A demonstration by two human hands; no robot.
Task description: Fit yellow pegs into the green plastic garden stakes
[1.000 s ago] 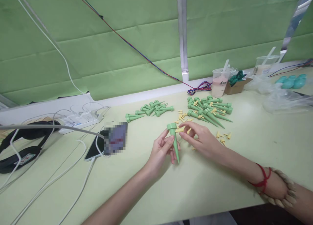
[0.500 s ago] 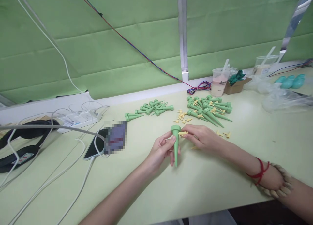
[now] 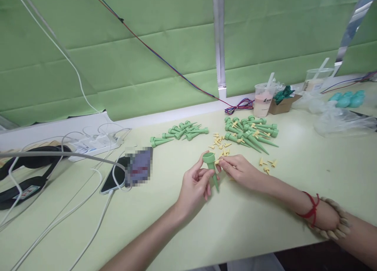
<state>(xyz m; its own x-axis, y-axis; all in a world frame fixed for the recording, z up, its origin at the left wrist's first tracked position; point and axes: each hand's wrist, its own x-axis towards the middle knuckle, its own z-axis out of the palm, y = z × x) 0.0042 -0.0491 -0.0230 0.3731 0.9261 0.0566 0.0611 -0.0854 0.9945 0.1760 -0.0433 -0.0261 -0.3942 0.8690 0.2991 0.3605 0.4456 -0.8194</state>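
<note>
Left hand point(image 3: 196, 184) grips a green spike point(image 3: 211, 166), cup end up, point tilted down-right. Right hand point(image 3: 240, 171) pinches a yellow peg point(image 3: 217, 161) touching the spike's right side.

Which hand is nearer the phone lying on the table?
Left. The left hand, holding the green spike, sits just right of the phone; the right hand is farther right, beyond the spike.
</note>
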